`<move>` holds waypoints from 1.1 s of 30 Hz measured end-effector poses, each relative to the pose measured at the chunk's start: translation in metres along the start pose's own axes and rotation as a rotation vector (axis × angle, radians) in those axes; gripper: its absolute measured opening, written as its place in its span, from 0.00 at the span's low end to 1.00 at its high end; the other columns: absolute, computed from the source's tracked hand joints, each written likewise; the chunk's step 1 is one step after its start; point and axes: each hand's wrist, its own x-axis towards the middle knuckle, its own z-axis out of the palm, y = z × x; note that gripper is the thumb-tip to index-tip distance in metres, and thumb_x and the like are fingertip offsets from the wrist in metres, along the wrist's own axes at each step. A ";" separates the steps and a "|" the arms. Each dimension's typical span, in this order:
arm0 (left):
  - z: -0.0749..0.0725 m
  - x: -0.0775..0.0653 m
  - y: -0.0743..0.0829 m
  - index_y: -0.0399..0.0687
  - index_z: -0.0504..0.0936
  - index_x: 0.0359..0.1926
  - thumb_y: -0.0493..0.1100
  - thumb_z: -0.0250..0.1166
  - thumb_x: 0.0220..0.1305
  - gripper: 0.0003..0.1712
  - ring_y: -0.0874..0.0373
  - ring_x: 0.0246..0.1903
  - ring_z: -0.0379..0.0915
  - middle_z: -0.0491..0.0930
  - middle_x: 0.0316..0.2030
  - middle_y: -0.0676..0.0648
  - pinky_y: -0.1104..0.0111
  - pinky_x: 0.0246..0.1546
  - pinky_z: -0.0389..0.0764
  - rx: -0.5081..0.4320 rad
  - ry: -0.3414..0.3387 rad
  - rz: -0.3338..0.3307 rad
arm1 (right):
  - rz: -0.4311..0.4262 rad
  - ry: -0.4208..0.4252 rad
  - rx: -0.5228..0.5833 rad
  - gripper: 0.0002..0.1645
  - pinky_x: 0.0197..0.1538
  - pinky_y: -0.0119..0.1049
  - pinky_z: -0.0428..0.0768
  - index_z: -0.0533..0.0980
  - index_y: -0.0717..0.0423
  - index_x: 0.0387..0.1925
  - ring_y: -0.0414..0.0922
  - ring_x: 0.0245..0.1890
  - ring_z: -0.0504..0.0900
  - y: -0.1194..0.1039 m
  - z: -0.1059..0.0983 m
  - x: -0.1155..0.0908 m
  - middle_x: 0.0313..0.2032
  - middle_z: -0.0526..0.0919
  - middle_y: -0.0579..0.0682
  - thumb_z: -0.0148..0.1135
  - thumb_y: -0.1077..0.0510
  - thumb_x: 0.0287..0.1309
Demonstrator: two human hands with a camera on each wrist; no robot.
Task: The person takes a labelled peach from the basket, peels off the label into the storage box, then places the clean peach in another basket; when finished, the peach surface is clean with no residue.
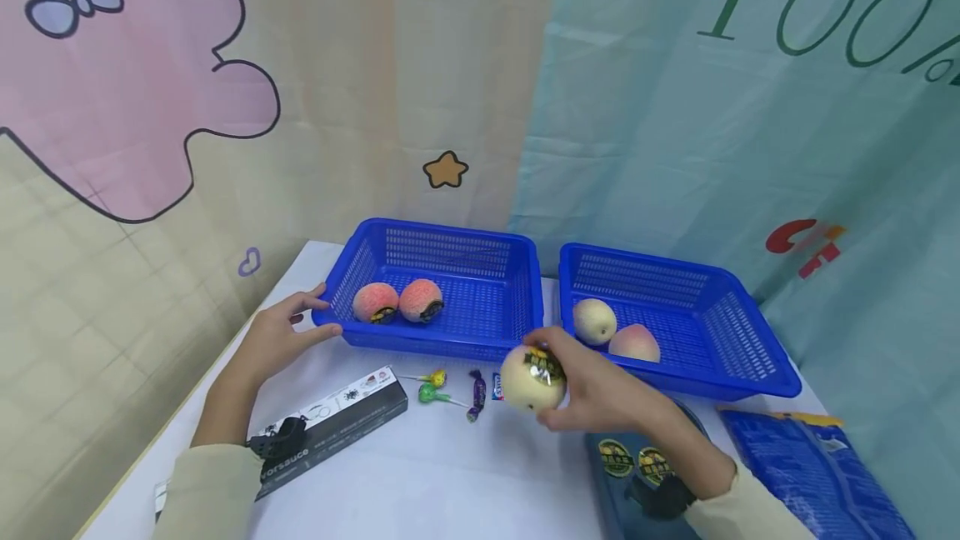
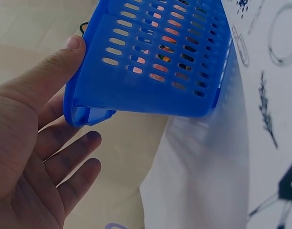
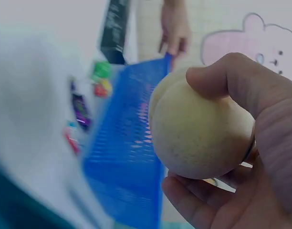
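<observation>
My right hand holds a pale yellow peach with a black and gold sticker, in front of the two baskets. In the right wrist view, thumb and fingers wrap round the peach. My left hand grips the left end of a blue plastic basket; in the left wrist view its thumb lies along the rim with the fingers on the other side. Inside that basket sit two reddish peaches. The right blue basket contains a pale yellow peach and a pinkish peach.
Before the left basket lie yellow and green lollipops, a purple-wrapped candy and a small blue packet. A long black and white box lies below my left forearm. On the right are a dark box and a blue bag.
</observation>
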 end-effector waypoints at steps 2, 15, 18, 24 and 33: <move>-0.001 -0.001 -0.001 0.36 0.79 0.56 0.57 0.73 0.62 0.33 0.34 0.67 0.64 0.66 0.71 0.40 0.44 0.59 0.73 0.006 0.003 -0.002 | 0.031 -0.052 0.017 0.50 0.50 0.37 0.81 0.62 0.47 0.68 0.39 0.51 0.77 0.005 0.013 -0.018 0.57 0.73 0.40 0.79 0.57 0.46; -0.003 -0.002 -0.003 0.38 0.76 0.58 0.58 0.71 0.64 0.33 0.30 0.67 0.60 0.65 0.71 0.37 0.36 0.60 0.68 0.063 -0.017 0.019 | 0.071 -0.082 -0.152 0.46 0.68 0.60 0.62 0.64 0.42 0.63 0.36 0.51 0.75 0.031 0.056 -0.046 0.55 0.74 0.35 0.79 0.53 0.43; -0.003 -0.001 0.003 0.39 0.73 0.62 0.59 0.70 0.64 0.36 0.28 0.68 0.57 0.64 0.71 0.34 0.33 0.61 0.64 0.085 -0.035 0.017 | 0.052 -0.076 -0.200 0.46 0.70 0.68 0.51 0.65 0.42 0.63 0.35 0.53 0.76 0.033 0.060 -0.047 0.56 0.73 0.35 0.79 0.53 0.42; -0.002 -0.001 0.009 0.38 0.71 0.66 0.58 0.70 0.65 0.39 0.28 0.69 0.56 0.64 0.71 0.33 0.33 0.62 0.61 0.083 -0.046 0.021 | 0.035 -0.068 -0.219 0.45 0.70 0.68 0.50 0.65 0.43 0.61 0.36 0.53 0.77 0.034 0.065 -0.049 0.56 0.74 0.36 0.79 0.54 0.41; -0.002 -0.001 0.011 0.37 0.71 0.65 0.55 0.72 0.64 0.38 0.28 0.70 0.52 0.60 0.72 0.30 0.31 0.63 0.59 0.082 0.004 0.043 | 0.053 -0.078 -0.233 0.46 0.69 0.67 0.52 0.66 0.45 0.63 0.40 0.57 0.73 0.032 0.059 -0.050 0.58 0.72 0.38 0.80 0.49 0.42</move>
